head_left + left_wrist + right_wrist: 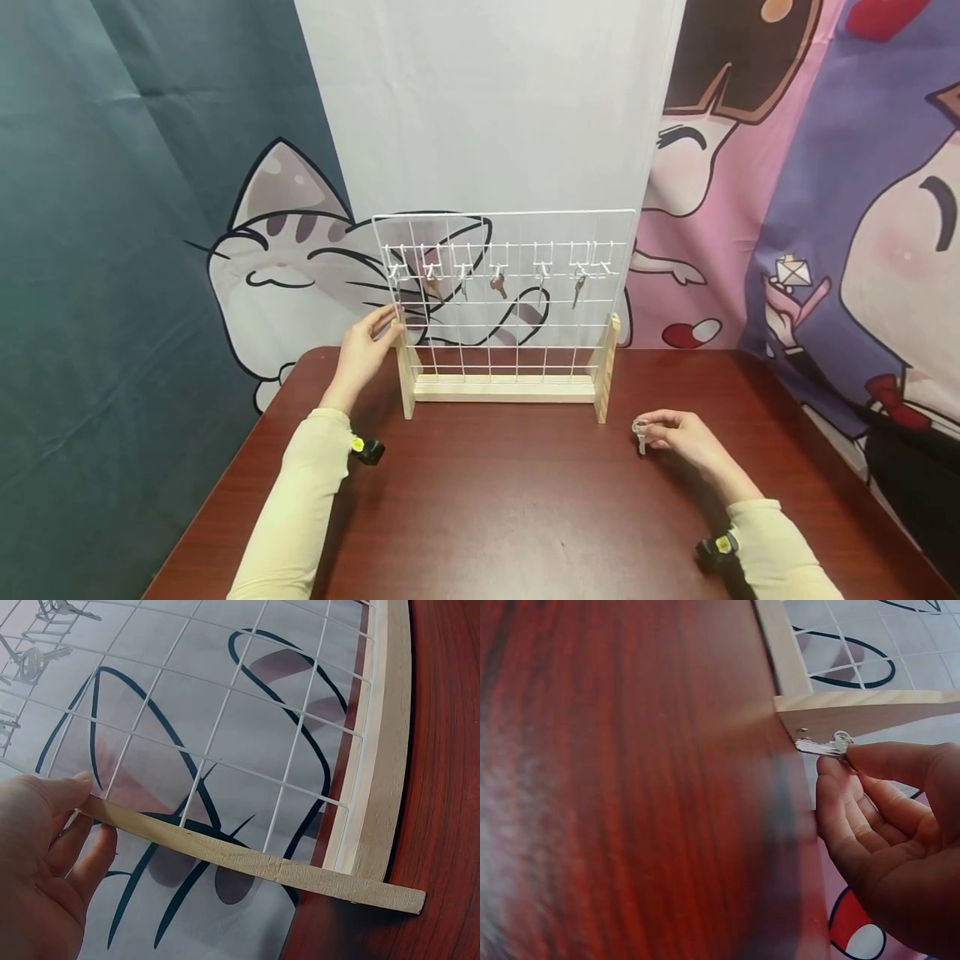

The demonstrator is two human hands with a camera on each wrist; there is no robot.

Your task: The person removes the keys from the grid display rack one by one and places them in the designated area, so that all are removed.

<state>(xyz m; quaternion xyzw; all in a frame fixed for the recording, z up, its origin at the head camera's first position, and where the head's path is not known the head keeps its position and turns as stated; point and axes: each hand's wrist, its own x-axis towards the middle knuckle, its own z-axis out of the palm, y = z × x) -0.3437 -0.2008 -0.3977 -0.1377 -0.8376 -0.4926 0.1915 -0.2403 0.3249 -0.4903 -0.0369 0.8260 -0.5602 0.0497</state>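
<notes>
A white wire grid rack (504,213) stands upright in a pale wooden base (504,390) at the back of the table. My left hand (365,350) pinches the top of the rack's left wooden upright (247,859), thumb on one face and fingers on the other. Off to the right of the rack, my right hand (686,442) holds a small silver key (821,747) between thumb and fingertips, above the table. Several keys hang on the rack's hooks, among them a brownish key (498,284) near the middle and a grey key (579,292) towards the right.
The reddish-brown wooden table (510,500) extends in front of the rack. A printed cloth with a cartoon cat (281,250) hangs behind it. The rack's right wooden upright (607,367) stands between the grid and my right hand.
</notes>
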